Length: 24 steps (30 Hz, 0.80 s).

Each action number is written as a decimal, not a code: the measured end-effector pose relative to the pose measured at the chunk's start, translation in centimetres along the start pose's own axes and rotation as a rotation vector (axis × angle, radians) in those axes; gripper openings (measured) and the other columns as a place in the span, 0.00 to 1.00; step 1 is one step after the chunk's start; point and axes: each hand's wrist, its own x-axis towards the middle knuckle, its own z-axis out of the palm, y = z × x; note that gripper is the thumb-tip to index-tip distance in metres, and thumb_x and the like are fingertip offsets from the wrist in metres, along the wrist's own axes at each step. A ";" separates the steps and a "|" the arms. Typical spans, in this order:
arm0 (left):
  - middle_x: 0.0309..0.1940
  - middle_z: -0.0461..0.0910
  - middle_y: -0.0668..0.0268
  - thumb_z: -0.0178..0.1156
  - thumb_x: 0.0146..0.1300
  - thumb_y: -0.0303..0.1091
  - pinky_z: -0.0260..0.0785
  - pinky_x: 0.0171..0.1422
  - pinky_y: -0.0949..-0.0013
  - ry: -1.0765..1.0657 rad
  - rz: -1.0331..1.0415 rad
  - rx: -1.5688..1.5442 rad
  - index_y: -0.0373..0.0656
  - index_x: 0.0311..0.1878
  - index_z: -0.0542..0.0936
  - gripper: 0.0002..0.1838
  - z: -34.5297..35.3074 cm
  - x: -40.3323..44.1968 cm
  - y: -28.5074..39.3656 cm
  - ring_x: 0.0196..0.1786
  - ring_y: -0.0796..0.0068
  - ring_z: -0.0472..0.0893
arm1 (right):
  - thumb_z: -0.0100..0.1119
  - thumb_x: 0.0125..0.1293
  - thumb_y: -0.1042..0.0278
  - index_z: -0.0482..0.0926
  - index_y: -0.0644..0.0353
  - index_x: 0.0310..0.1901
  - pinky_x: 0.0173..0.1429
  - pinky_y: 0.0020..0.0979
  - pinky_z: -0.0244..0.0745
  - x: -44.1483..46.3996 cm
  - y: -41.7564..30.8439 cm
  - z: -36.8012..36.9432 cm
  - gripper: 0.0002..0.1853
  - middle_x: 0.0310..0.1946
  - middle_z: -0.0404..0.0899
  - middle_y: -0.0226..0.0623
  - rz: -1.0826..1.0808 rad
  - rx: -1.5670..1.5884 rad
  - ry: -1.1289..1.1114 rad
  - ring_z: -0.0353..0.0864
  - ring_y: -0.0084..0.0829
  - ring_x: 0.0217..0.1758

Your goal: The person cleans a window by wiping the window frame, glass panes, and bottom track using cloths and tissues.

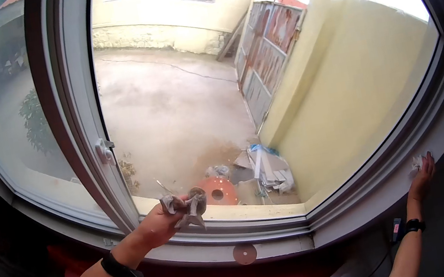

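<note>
My left hand (157,227) is closed around a crumpled, dirty grey rag (192,213), held up in front of the lower window glass. Folds of the rag stick out past the fingers and hang down. Over at the right, my right hand (422,181) has its fingers bent over a small wad of white tissue (417,162). That wad lies against the right side of the window frame (374,190). Whether the wad is paper or thin cloth is hard to tell. Both wrists wear black bands with a small device.
A white latch (105,151) sits on the sash upright at left. Through the window are a concrete yard (173,99), a rusty metal gate (271,49), a yellow wall (348,80) and a pile of scrap (269,171). A round brown disc (245,254) shows at the sill.
</note>
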 end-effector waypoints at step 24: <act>0.50 0.74 0.67 0.50 0.71 0.31 0.64 0.55 0.77 -0.319 -0.008 0.214 0.43 0.74 0.48 0.33 -2.2 -2.6 -1.6 0.50 0.81 0.71 | 0.66 0.48 0.76 0.79 0.57 0.48 0.57 0.34 0.70 -13.6 -50.2 -24.7 0.22 0.48 0.73 0.38 0.461 1.821 -1.027 0.74 0.37 0.52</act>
